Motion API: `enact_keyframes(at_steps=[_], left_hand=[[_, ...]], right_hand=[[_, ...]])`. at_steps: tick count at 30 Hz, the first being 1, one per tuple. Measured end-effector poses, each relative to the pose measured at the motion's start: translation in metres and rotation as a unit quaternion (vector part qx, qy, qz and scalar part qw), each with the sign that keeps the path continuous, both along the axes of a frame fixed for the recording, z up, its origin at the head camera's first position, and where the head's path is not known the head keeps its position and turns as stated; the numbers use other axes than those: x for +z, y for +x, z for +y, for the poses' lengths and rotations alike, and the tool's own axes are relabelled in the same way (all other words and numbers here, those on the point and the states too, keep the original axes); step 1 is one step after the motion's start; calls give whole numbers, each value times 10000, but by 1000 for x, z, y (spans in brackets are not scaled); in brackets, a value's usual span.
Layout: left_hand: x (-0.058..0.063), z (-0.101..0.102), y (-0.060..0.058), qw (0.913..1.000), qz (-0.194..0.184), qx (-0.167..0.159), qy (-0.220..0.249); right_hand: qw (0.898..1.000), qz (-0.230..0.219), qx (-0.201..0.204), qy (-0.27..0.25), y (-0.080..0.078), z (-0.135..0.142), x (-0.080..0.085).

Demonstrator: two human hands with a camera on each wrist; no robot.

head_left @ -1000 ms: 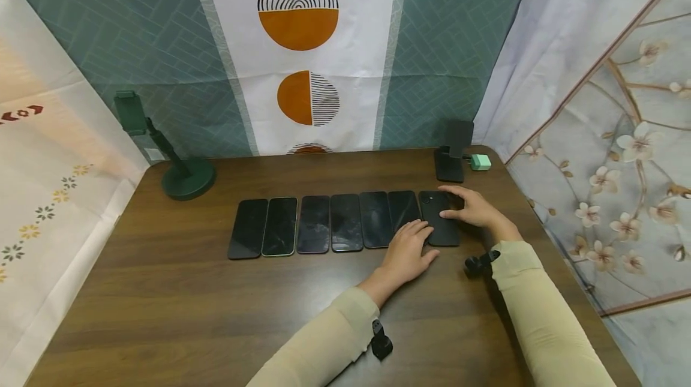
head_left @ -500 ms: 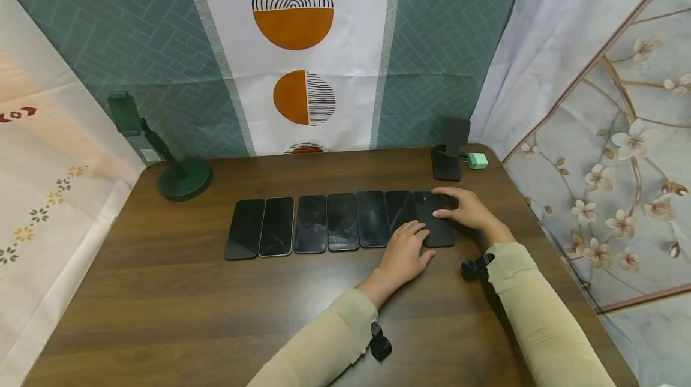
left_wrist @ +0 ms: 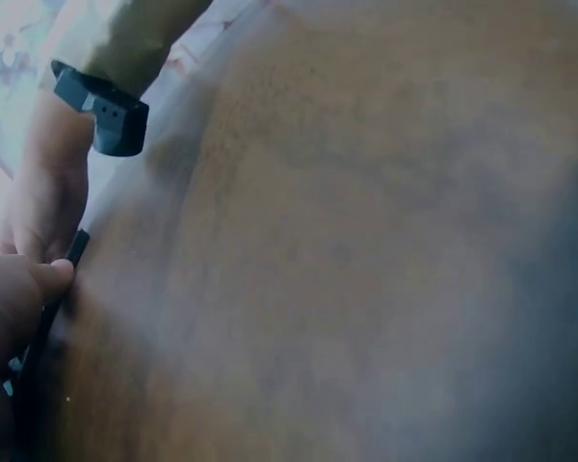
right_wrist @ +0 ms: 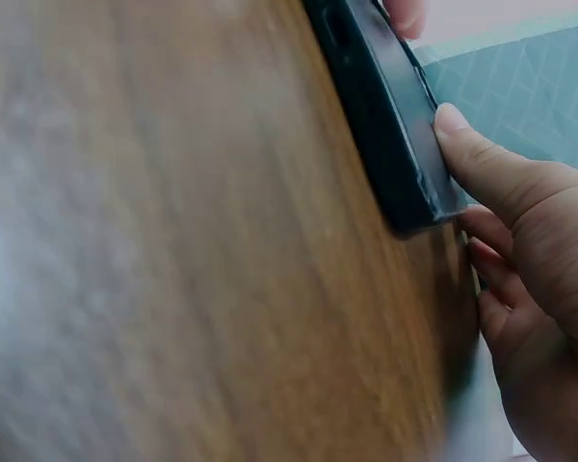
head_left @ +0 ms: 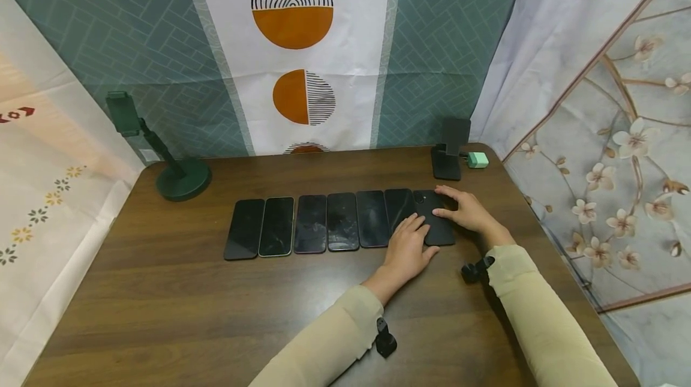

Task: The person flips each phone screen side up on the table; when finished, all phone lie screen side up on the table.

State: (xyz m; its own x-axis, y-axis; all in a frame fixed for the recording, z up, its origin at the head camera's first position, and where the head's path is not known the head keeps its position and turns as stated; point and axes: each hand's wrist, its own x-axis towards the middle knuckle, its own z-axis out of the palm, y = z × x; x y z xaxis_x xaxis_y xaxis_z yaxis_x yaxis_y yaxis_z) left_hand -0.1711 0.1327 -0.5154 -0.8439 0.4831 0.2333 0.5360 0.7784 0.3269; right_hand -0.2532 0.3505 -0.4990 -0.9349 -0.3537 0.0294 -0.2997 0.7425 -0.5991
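Several dark smartphones lie side by side on the wooden table [head_left: 216, 315]. The rightmost phone [head_left: 442, 234] lies back up, its camera showing at the top left. My right hand [head_left: 468, 212] grips it at its right side, thumb on the back and other fingers around the edge, as the right wrist view shows. My left hand [head_left: 405, 250] rests with fingers extended over the lower part of the neighbouring black phone [head_left: 398, 204], partly hiding it. Its thumb reaches the bottom of the rightmost phone; in the left wrist view, that thumb [left_wrist: 56, 276] lies at a phone's edge.
A green stand [head_left: 186, 180] is at the back left of the table. Toward the back right are a black stand [head_left: 447, 165] and a light green charger plug [head_left: 477, 160]. Patterned cloths hang behind and on both sides.
The view shifts slightly, making everything drift a little left. The phone under my left fingers edges slightly upward; both hands otherwise keep their places.
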Motion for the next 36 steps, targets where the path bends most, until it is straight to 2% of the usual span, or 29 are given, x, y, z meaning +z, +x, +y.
enact_keyframes(at_steps=[4,8,12,15,19,27,36], left_hand=[[-2,-1,-1,10000,46,-21,62],[-3,-2,-2,9998,85,-129,155],[-3,-2,-2,9995,8,-164,263],[-3,-2,-2,9992,-95,-161,345],[-4,-3,-2,9990,-189,-134,394],[-2,-7,-2,9988,-122,-140,462],[-1,-13,-6,9975,-238,-221,632]], right_hand=[[9998,37,-80,-192,2,-3,1],[9970,130,-262,-720,2,-5,2],[9902,154,-498,-1299,1,-4,0],[9820,5,-634,-1780,0,-3,-2],[9738,-100,-562,-2201,1,-2,-3],[9648,103,-221,-2619,1,-5,2],[9684,261,36,-2481,2,-21,17]])
